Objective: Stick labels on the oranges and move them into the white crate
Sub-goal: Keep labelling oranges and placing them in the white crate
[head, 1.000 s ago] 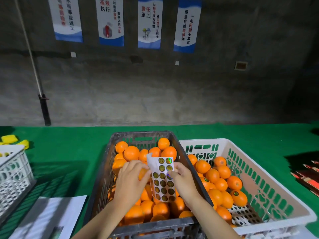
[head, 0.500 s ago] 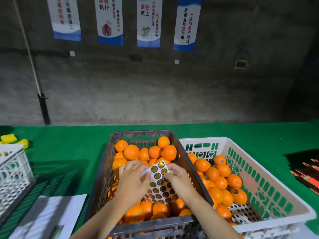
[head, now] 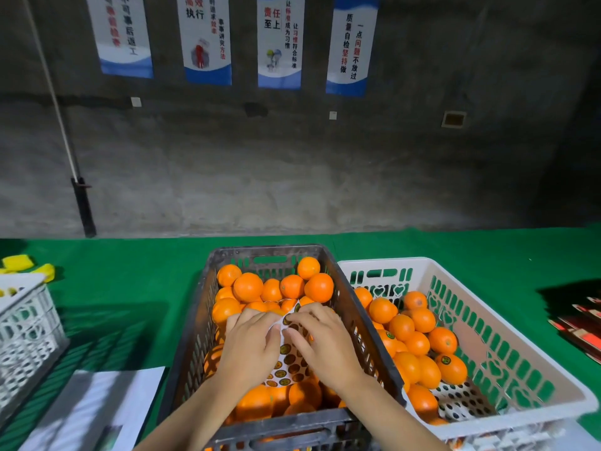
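Over the dark crate (head: pixel 192 336) at the middle of a green-covered table (head: pixel 130 288), a person's left hand (head: pixel 252 348) and right hand (head: pixel 320 341) meet on a label sheet (head: pixel 286 366), which lies low across the unlabelled oranges (head: pixel 248 287) heaped inside that crate; the left hand's fingers curl over the sheet's left edge and grip it, while the right hand's bent fingertips pinch at its top edge, though whether a single label is lifted there cannot be told. Touching the dark crate's right side stands the white crate (head: pixel 471 340), holding more oranges (head: pixel 419 320), several bearing a dark round label (head: pixel 445 359), on top of a used sheet (head: pixel 461 402). Left of the dark crate lie white paper (head: pixel 91 408) and, farther off, another white basket (head: pixel 26 330); behind it, posters (head: pixel 279 43) hang on a grey wall
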`<move>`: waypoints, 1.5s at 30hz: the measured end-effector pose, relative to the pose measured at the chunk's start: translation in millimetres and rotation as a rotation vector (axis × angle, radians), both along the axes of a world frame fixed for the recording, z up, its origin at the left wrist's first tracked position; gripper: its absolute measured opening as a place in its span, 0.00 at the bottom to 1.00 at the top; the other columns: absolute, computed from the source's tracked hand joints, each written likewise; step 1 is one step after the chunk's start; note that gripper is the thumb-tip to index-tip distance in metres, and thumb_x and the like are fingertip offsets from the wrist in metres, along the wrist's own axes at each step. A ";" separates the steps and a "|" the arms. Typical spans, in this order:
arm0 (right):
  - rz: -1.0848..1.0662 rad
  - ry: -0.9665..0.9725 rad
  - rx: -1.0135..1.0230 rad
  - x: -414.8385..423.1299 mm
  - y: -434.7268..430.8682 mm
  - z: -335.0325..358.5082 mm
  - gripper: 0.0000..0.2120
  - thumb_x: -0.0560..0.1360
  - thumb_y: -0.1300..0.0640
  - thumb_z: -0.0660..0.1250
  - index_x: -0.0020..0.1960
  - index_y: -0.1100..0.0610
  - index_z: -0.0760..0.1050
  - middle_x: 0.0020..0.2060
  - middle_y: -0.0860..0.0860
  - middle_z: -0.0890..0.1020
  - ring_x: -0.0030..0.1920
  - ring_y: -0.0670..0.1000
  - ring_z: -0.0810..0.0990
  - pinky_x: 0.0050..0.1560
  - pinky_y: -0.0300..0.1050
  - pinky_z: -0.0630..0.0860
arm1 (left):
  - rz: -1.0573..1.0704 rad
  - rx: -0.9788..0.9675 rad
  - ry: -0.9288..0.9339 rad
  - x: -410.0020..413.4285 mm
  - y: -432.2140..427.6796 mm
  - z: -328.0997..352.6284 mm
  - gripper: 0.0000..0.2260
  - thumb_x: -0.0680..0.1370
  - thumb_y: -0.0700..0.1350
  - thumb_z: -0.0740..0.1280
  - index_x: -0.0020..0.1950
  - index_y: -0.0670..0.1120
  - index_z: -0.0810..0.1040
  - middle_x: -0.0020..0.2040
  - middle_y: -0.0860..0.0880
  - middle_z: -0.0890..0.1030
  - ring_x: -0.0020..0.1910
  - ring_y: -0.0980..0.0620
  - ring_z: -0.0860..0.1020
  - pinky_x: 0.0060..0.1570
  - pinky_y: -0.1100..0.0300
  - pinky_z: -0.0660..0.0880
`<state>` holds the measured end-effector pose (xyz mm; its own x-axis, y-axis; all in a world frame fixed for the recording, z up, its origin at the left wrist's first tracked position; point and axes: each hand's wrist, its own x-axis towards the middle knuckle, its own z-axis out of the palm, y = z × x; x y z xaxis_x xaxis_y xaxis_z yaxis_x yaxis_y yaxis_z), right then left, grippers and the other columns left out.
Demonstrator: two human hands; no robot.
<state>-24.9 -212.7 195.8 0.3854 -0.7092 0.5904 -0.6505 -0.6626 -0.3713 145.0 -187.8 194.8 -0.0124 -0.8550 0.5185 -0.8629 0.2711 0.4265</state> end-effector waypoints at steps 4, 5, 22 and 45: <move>-0.039 -0.072 0.042 -5.5 -3.7 0.0 0.15 0.80 0.46 0.65 0.64 0.49 0.80 0.56 0.44 0.78 0.58 0.45 0.75 0.61 0.43 0.72 | -0.029 0.009 0.014 0.3 0.2 0.5 0.13 0.79 0.47 0.57 0.54 0.56 0.80 0.45 0.65 0.74 0.51 0.60 0.70 0.53 0.58 0.60; -0.045 -0.086 0.043 -6.2 -4.4 0.2 0.15 0.80 0.46 0.66 0.63 0.49 0.80 0.55 0.44 0.78 0.57 0.45 0.75 0.61 0.43 0.72 | -0.038 0.007 0.019 0.2 0.3 0.6 0.13 0.79 0.47 0.57 0.54 0.56 0.80 0.45 0.66 0.73 0.52 0.61 0.69 0.53 0.58 0.59; -0.067 -0.095 0.011 -3.7 -1.3 -2.3 0.09 0.78 0.50 0.69 0.56 0.51 0.85 0.49 0.45 0.87 0.50 0.47 0.84 0.56 0.42 0.72 | -0.080 0.024 0.055 0.7 2.1 -0.6 0.11 0.82 0.44 0.61 0.59 0.55 0.80 0.45 0.61 0.72 0.53 0.64 0.66 0.56 0.62 0.54; -0.102 -0.143 0.484 -13.2 -10.1 -7.0 0.06 0.82 0.55 0.65 0.46 0.52 0.77 0.44 0.45 0.76 0.45 0.44 0.76 0.48 0.44 0.74 | 0.340 -0.215 0.204 10.3 -0.9 6.3 0.08 0.80 0.38 0.64 0.53 0.47 0.82 0.42 0.53 0.79 0.53 0.47 0.74 0.53 0.57 0.54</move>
